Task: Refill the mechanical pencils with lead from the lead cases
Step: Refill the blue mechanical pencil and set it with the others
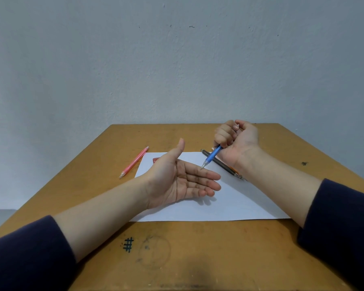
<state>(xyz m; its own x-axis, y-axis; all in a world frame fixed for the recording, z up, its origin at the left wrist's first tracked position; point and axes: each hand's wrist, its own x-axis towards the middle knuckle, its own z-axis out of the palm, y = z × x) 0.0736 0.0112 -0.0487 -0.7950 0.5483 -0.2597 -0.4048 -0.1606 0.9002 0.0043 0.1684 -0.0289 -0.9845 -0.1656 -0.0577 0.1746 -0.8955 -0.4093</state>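
Note:
My right hand [235, 137] grips a blue mechanical pencil [212, 156] in its fist, tip pointing down. The tip touches the index finger of my left hand [183, 181], which lies open, palm up, over the white paper [235, 204]. A pink mechanical pencil [133, 162] lies on the table left of the paper. A dark pencil [219, 163] and an orange one [234, 170] lie on the paper under my right wrist. A red lead case [156, 160] peeks out behind my left thumb, mostly hidden.
The wooden table [198, 248] has pen marks near its front edge. A grey wall rises right behind the table's far edge.

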